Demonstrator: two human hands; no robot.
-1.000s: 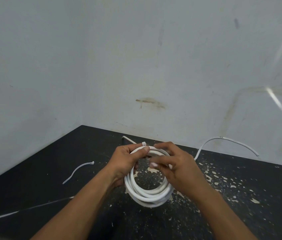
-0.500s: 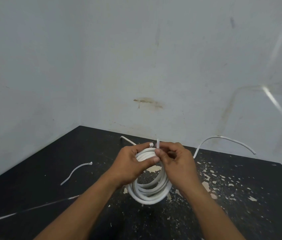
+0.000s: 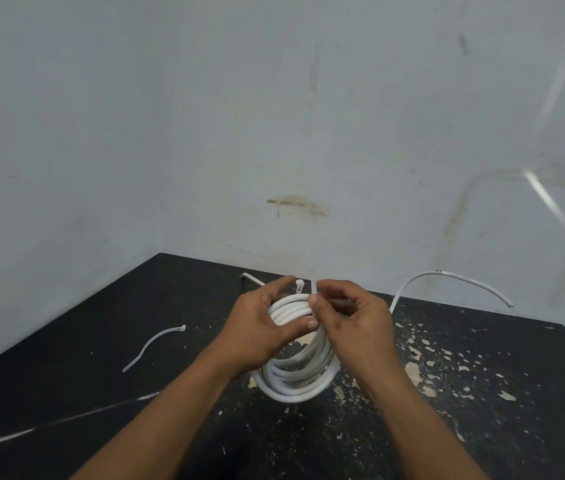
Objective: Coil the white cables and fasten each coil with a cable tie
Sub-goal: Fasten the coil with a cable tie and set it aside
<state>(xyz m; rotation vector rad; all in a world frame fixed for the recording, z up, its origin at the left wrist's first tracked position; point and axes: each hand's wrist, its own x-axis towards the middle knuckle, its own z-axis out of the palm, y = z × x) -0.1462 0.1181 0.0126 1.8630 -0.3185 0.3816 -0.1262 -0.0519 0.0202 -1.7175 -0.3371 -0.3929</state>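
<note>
A coil of white cable point(image 3: 296, 377) stands upright above the black table point(image 3: 66, 393). My left hand point(image 3: 257, 330) grips the top of the coil, thumb across the strands. My right hand point(image 3: 350, 323) pinches the tail of a white cable tie point(image 3: 313, 287) that sticks up over the coil's top. The tie's head point(image 3: 299, 285) shows between my two hands. One free cable end point(image 3: 447, 277) arcs out to the right, and a short cable end point(image 3: 250, 279) pokes out behind my left hand.
A spare white cable tie point(image 3: 154, 346) lies on the table to the left. A thin white line point(image 3: 66, 419) runs along the front left of the table. Pale paint chips point(image 3: 412, 370) spot the right side. Grey walls point(image 3: 274, 133) meet in a corner behind the table.
My right hand left the coil's side, rose to the top and took hold of the tie's tail. The coil has turned more upright. My left hand kept its grip.
</note>
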